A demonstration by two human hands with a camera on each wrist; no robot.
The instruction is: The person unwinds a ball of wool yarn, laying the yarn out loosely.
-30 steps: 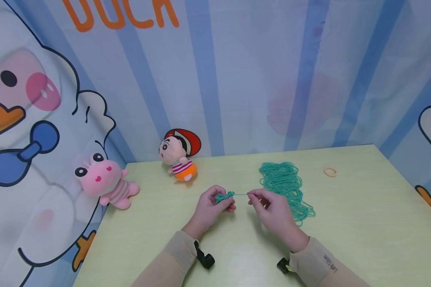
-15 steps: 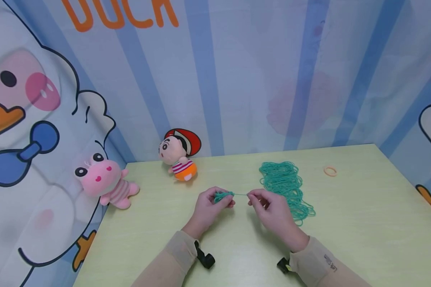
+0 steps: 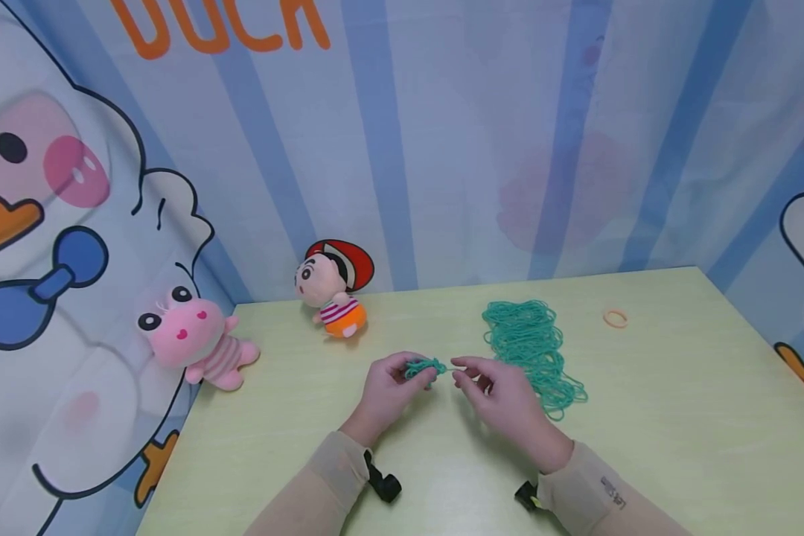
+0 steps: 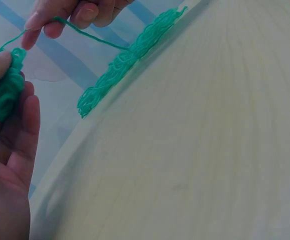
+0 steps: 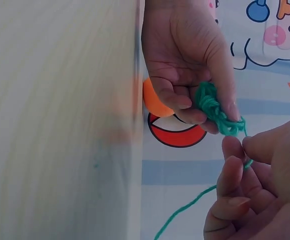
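Note:
My left hand (image 3: 383,394) holds a small wad of green yarn (image 3: 425,367) between thumb and curled fingers. Facing it, just to the right, my right hand (image 3: 512,398) pinches a strand between thumb and forefinger, as the right wrist view shows up close. That strand (image 4: 92,37) runs from the wad through the right fingers and on to a larger heap of green yarn (image 3: 524,335). The heap lies in loose loops on the table, behind the right hand and partly hidden by it. In the right wrist view, loops of the wad (image 5: 212,106) stick out past the left thumb.
A pale orange ring (image 3: 615,318) lies right of the heap. A plush figure with a red cap (image 3: 340,301) sits at the table's back edge, and a pink plush toy (image 3: 204,339) at its left edge. A printed cloth (image 3: 449,149) hangs behind the table (image 3: 677,417).
My right hand has moved slightly left toward the left hand, and the strand between them is shorter. More of the wad now pokes out past the left thumb.

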